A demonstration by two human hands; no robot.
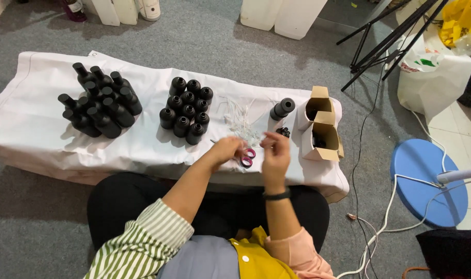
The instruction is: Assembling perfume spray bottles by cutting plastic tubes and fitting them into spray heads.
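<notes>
A person sits cross-legged at the near edge of a low bench (49, 129) draped in white cloth, both hands raised just above that edge. The left hand (226, 150) is curled loosely, its fingers bent over the pink-handled scissors (247, 157) that lie on the cloth at the near edge; whether it actually grips them cannot be told. The right hand (275, 154), with a black band at the wrist, is pinched shut at the fingertips on something thin and pale, seemingly one of the white strings (241, 120), though it is too small to be sure. The loose heap of these strings lies just beyond the hands, around the middle of the bench. To the left of the heap stands a cluster of upright black bottles (186, 109), packed touching one another, their open necks facing up. Further toward the left end lies a second group of capped black bottles (102, 101), tipped on their sides and piled together. To the right of the strings a single black bottle (282, 109) lies on its side, with a few small black caps (283, 132) just beside it. At the right end of the bench stand two small open cardboard boxes (320, 128), one behind the other, touching.
</notes>
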